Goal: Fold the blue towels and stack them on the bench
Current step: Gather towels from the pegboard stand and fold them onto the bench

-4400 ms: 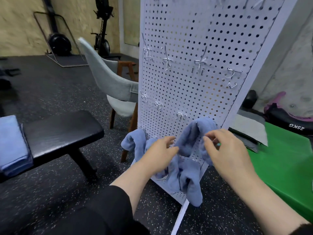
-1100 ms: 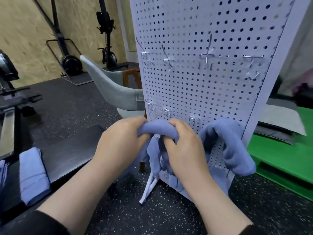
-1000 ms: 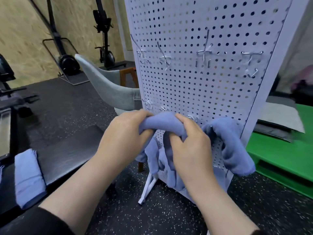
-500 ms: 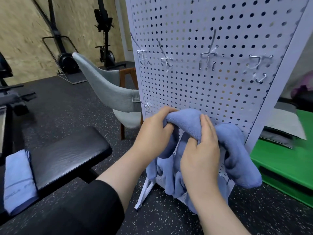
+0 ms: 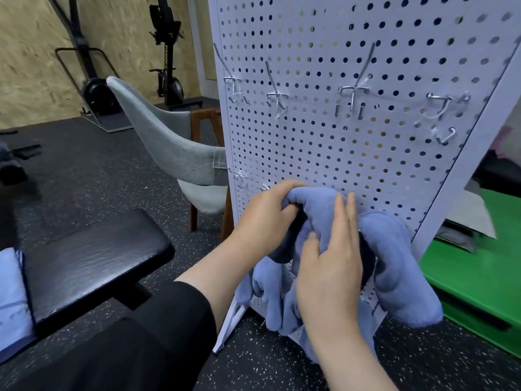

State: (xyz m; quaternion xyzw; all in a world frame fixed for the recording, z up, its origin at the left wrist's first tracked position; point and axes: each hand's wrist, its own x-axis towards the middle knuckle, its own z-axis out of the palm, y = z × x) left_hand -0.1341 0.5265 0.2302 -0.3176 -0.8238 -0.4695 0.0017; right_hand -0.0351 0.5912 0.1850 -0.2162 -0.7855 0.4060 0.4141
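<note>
The black padded bench (image 5: 93,261) stood on the speckled dark floor (image 5: 84,179) — a folded blue towel (image 5: 12,300) lay at its left end (partly cut off by the frame).

A gym: padded bench (image 5: 93,258), exercise machines (image 5: 166,52).

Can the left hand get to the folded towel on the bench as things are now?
Probably not yet: the left hand grips the hanging blue towel at the pegboard; the folded towel lies apart, far left on the bench.
</note>
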